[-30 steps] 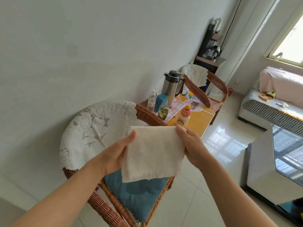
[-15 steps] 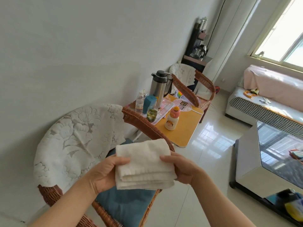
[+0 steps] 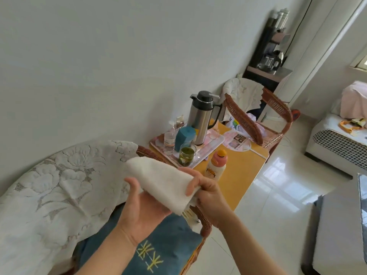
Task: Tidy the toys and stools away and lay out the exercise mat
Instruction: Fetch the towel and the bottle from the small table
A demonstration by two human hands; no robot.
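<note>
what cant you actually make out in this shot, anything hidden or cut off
All in the head view:
- Left hand palm: covered by the folded white cloth.
- Right hand fingers: partly wrapped in the cloth.
- Near wicker chair: back draped by the lace cover, base cut off by the bottom edge.
- Orange-capped bottle: label too small to read.
- Glass-topped table: cut off at the right edge.
- Exercise mat, stools: none in view.

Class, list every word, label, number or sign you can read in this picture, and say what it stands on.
None can be read for certain.
Blue cushion: yellow stitched marks, perhaps characters, too unclear to quote.
Orange-capped bottle: label too blurred.
Small clear bottle: label too small.
Printed sheet: print too small.
</note>
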